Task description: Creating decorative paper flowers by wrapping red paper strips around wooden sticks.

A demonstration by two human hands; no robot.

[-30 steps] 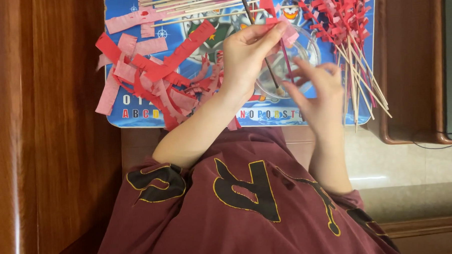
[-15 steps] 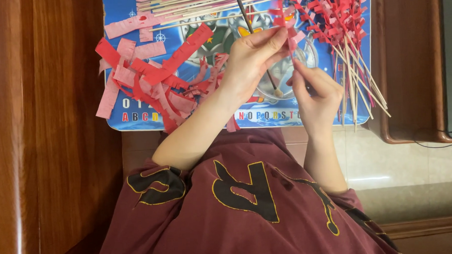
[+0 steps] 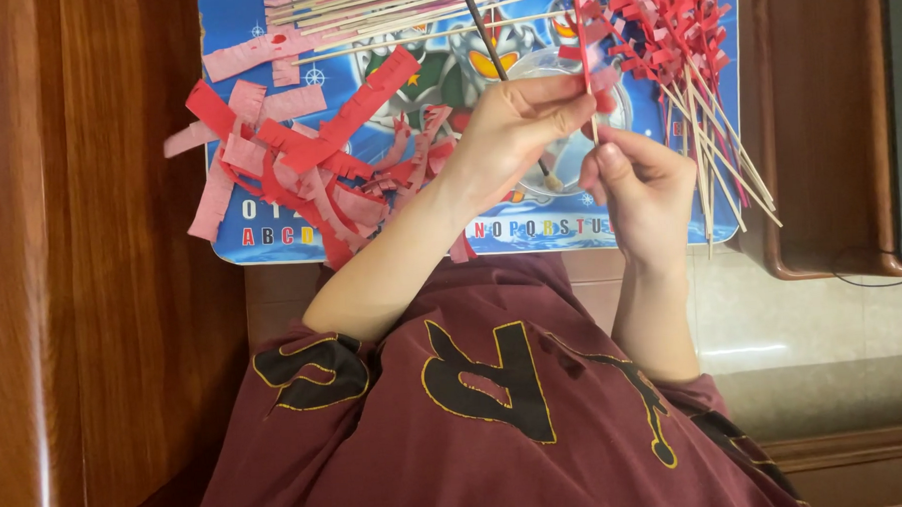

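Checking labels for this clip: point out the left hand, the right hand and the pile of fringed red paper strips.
left hand [image 3: 512, 131], head view, back of the hand.
right hand [image 3: 649, 192], head view, back of the hand.
fringed red paper strips [image 3: 298, 154], head view, middle of the pile.

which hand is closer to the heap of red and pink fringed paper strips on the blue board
Left. The left hand sits right beside the heap of red and pink fringed paper strips; the right hand is farther off, beyond it.

stick: a thin wooden skewer [image 3: 587, 74], nearly upright, pinched between my left hand [image 3: 512, 141] and my right hand [image 3: 649, 192].
paper on stick: red fringed strip [image 3: 575, 19] wound around its upper end.
place: over the blue picture mat [image 3: 530, 226], just left of the finished red-topped sticks [image 3: 678, 36].
fingers: my thumbs meet at the lower shaft.
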